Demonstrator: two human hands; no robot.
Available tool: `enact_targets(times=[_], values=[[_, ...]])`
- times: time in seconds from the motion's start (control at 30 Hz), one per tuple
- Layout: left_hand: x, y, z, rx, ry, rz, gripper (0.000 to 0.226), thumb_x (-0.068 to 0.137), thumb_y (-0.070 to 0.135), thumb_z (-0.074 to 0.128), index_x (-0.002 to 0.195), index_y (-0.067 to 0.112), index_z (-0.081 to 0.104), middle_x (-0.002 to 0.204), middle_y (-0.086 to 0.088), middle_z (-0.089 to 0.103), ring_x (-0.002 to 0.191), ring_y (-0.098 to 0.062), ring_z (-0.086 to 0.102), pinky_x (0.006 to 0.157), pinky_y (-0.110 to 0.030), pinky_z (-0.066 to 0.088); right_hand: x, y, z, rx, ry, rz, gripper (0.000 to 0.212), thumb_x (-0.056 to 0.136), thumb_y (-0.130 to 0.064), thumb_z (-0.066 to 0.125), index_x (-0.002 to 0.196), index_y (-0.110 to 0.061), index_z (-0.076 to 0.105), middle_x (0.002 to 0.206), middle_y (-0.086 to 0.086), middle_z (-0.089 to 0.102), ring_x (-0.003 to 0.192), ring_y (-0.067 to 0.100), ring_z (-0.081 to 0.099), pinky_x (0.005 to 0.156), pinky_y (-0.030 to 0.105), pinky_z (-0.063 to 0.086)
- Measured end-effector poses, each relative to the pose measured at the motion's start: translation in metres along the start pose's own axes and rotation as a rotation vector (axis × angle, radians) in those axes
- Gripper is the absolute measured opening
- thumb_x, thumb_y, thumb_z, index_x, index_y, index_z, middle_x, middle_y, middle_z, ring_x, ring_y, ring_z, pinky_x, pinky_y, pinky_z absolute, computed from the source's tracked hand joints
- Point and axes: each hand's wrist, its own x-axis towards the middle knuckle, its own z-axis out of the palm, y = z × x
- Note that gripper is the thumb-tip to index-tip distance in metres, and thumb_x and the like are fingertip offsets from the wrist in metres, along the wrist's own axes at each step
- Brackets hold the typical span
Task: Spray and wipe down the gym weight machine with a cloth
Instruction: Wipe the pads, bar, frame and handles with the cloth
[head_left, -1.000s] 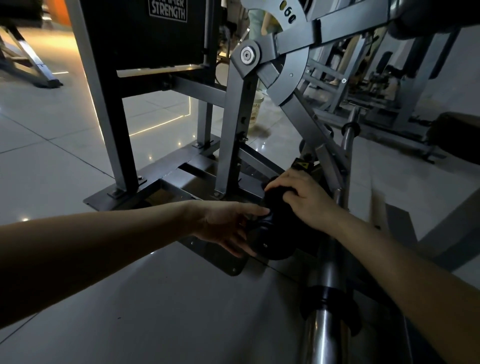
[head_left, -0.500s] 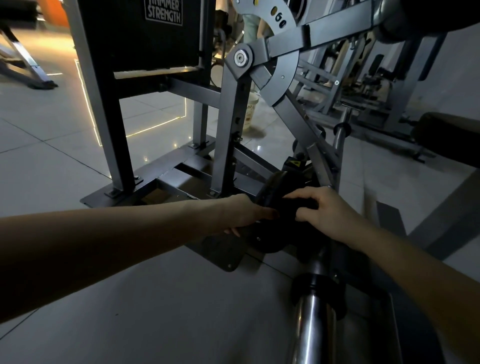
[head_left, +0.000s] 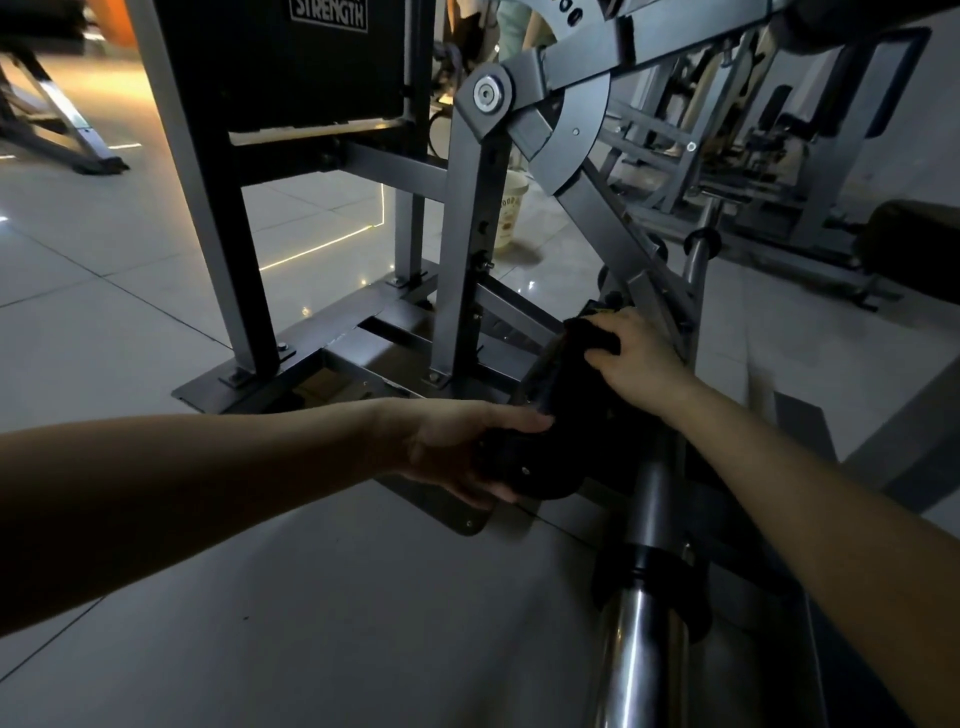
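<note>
The grey weight machine (head_left: 467, 249) stands on a tiled floor, its black back pad (head_left: 311, 67) at the top. Low on its near side sits a black round part (head_left: 550, 457) on a chrome bar (head_left: 644, 623). My left hand (head_left: 457, 452) grips the near edge of that black part, thumb on top and fingers underneath. My right hand (head_left: 639, 358) holds a dark cloth (head_left: 592, 332) against the upper end of the same part, next to the slanted grey arm. No spray bottle is in view.
A pale bucket (head_left: 511, 213) stands on the floor behind the upright. More grey machines (head_left: 779, 171) fill the back right, with a dark pad (head_left: 914, 244) at the right edge. Another frame's leg (head_left: 62, 135) sits far left. The base plate (head_left: 291, 364) is bolted to the tiles.
My right hand has slid the cloth up and away along the black part. My left hand has closed its grip round the part's near edge.
</note>
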Motion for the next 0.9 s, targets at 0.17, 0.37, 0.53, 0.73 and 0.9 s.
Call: enact_targets(times=[0.17,0.37,0.53,0.73,0.9], values=[[-0.003,0.019,0.011,0.222,0.173,-0.044,0.057,0.081,0.059,0.073,0.125,0.024,0.061,0.115,-0.003,0.073,0.098,-0.022,0.073,0.084,-0.033,0.055,-0.041,-0.020,-0.003,0.135,-0.052,-0.078,0.032,0.089,-0.002,0.064,0.112,-0.023,0.071,0.110,0.000,0.057,0.102,0.014,0.058,0.081,0.012,0.041],[-0.003,0.022,0.024,0.416,0.393,0.025,0.063,0.065,0.072,0.079,0.106,0.026,0.069,0.091,0.002,0.071,0.076,-0.015,0.067,0.063,-0.027,0.050,-0.081,-0.039,0.004,0.255,-0.055,-0.099,0.027,0.090,-0.005,0.060,0.110,-0.019,0.074,0.097,-0.010,0.056,0.089,0.001,0.057,0.075,0.013,0.043],[-0.003,0.019,0.034,0.338,0.480,0.009,0.069,0.056,0.072,0.086,0.102,0.023,0.069,0.091,0.001,0.071,0.075,-0.015,0.067,0.065,-0.025,0.056,-0.047,-0.012,-0.006,0.114,-0.091,-0.124,0.047,0.093,0.002,0.056,0.132,-0.024,0.064,0.130,0.003,0.050,0.121,0.015,0.050,0.108,0.028,0.040],[-0.007,0.031,0.031,0.423,0.412,-0.090,0.093,0.068,0.072,0.079,0.142,0.024,0.049,0.132,-0.001,0.059,0.099,-0.020,0.065,0.086,-0.037,0.058,0.026,0.009,0.001,0.077,0.008,-0.060,0.040,0.098,-0.021,0.060,0.138,-0.017,0.057,0.131,0.016,0.056,0.123,0.032,0.054,0.105,0.046,0.047],[-0.014,0.007,0.014,0.196,0.275,-0.049,0.077,0.073,0.073,0.074,0.132,0.025,0.060,0.127,-0.003,0.068,0.108,-0.022,0.069,0.095,-0.044,0.059,0.030,0.019,0.003,0.019,0.088,-0.018,0.026,0.097,-0.029,0.059,0.111,-0.010,0.068,0.103,0.012,0.067,0.096,0.032,0.064,0.082,0.041,0.055]])
